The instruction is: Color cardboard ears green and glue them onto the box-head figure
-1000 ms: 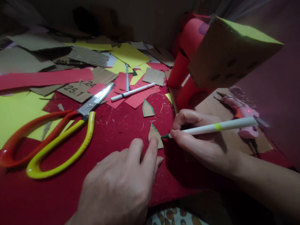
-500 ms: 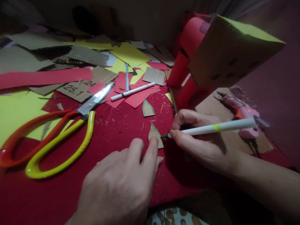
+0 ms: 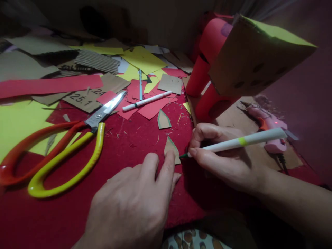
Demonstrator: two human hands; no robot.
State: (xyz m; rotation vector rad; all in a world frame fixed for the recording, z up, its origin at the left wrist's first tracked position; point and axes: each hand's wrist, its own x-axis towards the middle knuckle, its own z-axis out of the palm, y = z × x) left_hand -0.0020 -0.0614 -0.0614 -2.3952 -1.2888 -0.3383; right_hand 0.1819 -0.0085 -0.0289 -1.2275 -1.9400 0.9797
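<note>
The left hand, loosely open with fingers bending down, is pressing a pointed cardboard piece onto the red table, toward the table's near edge. The right hand is pinching a white marker, its green tip meeting the piece's right side.

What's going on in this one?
A person's right hand holds a white marker, its green tip at the right edge of a small pointed cardboard piece. The left hand pins that piece to the red tabletop with a fingertip. Some green shows along its edges near the point. A similar cutout with a green border lies just beyond. Scissors lie to the left, and paper and cardboard scraps are strewn behind.
</note>
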